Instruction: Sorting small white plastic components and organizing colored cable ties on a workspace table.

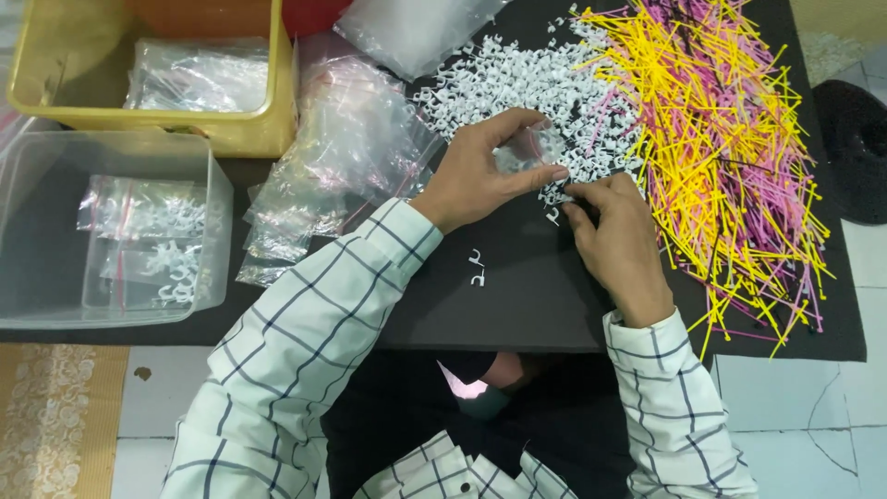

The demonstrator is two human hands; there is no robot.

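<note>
Sleeves: white checked cuffs with dark lines came up from the bottom edge, one on each arm, over a dark lap.
Loose clips: two small white clips point(477, 268) lay alone on the black mat point(517, 296), just below the left wrist and apart from both hands.
Right hand: right hand point(617, 242) rested knuckles-up on the mat, its fingertips pinched narrow at the near edge of the white heap; whatever they pinched was too small to make out.
Left hand: left hand point(485, 171) was closed on a small clear bag point(525, 148), thumb below and fingers curled over the top, the bag's mouth turned toward the right fingertips.
Bag and grip: the small clear bag sat between thumb and fingers of the left hand, just above and left of the right hand's pinch, the two hands almost touching.
White heap: pile of white clips point(517, 83) spread beyond the hands, touching both.
Ties: yellow and pink cable ties point(721, 139) lay in a tangled fan to the right of the clips.
Empty bags: stack of clear bags point(342, 157) lay left of the left hand.
Clear tub: clear plastic tub point(37, 231) at far left held filled bags.
Yellow bin: yellow bin point(249, 129) stood behind the tub, with more bags inside.
</note>
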